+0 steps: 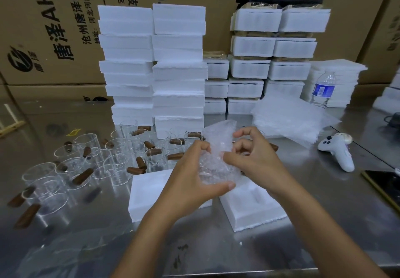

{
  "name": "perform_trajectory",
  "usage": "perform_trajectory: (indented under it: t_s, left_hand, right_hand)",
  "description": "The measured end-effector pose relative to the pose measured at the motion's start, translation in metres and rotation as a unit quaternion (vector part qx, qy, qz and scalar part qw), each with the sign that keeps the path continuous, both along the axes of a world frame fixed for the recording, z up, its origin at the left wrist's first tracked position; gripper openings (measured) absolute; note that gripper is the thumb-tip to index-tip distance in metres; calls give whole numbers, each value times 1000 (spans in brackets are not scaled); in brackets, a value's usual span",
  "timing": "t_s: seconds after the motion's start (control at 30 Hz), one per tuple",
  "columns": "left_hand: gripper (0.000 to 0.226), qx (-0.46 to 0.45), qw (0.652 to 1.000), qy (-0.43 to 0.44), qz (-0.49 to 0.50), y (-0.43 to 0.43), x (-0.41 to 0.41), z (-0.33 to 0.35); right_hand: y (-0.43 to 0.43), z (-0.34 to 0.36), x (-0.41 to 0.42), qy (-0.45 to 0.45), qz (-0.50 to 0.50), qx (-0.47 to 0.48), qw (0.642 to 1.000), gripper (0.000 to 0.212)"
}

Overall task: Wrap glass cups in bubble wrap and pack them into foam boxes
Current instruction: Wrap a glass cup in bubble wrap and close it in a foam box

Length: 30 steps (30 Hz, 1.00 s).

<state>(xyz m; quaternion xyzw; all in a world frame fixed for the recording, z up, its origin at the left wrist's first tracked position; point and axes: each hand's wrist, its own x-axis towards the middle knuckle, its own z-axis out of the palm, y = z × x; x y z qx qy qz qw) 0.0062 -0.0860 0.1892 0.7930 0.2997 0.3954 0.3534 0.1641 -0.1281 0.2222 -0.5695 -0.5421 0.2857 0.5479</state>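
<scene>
Two bare hands meet over a steel table (216, 254), both closed around one bundle of bubble wrap (216, 165). The left hand (190, 176) cradles it, thumb across its base and fingers curled over its upper left. The right hand (253, 154) pinches the wrap from the right with bent fingers.

The glass inside is hard to make out: only clear, crinkled plastic with bright glints shows, no handle is visible, and a loose flap stands up at the far side. The bundle sits over two open white foam pieces; whether it touches them cannot be told. The left half (147, 195) is partly hidden behind the left wrist, and the right half (249, 210) shows a moulded recess partly covered by the right forearm.

To the left stand bare glass cups (71, 169) with brown handles, the nearest ones blurred. Behind rise stacks of foam boxes (151, 61), with sheets of bubble wrap (290, 115) to the right, near a water bottle (322, 89) and a white controller (337, 152). A dark phone (385, 184) is cut off at the right edge.
</scene>
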Motion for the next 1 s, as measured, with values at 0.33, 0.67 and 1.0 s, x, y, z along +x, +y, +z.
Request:
perform_trajectory:
  t_s: [0.33,0.67,1.0]
  left_hand:
    - [88,-63,994,-81,-26,1,-4,-4]
    - [62,2,1000,-8,-8,-4,-6,-5]
    - [38,41,996,-52,63,0,-6,-7]
  right_hand:
    - [-2,4,-8,-109,50,62,991,9]
    - [4,5,0,-88,62,-73,991,13]
    - [-5,0,16,-22,61,-62,996,11]
